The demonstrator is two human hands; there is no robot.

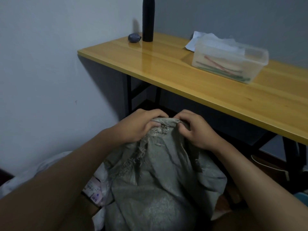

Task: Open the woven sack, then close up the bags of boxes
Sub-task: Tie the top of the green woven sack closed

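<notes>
A grey-green woven sack stands on the floor in front of me, its frayed top gathered into a bunch. My left hand grips the left side of that bunched top with curled fingers. My right hand pinches the right side of the same bunch, close to the left hand. A white plastic bag with printed boxes peeks out at the sack's lower left, partly hidden by my left forearm.
A yellow wooden table on black legs stands just behind the sack. On it are a clear plastic tub of coloured sticks, a tall black bottle and a small dark round object. A grey wall is on the left.
</notes>
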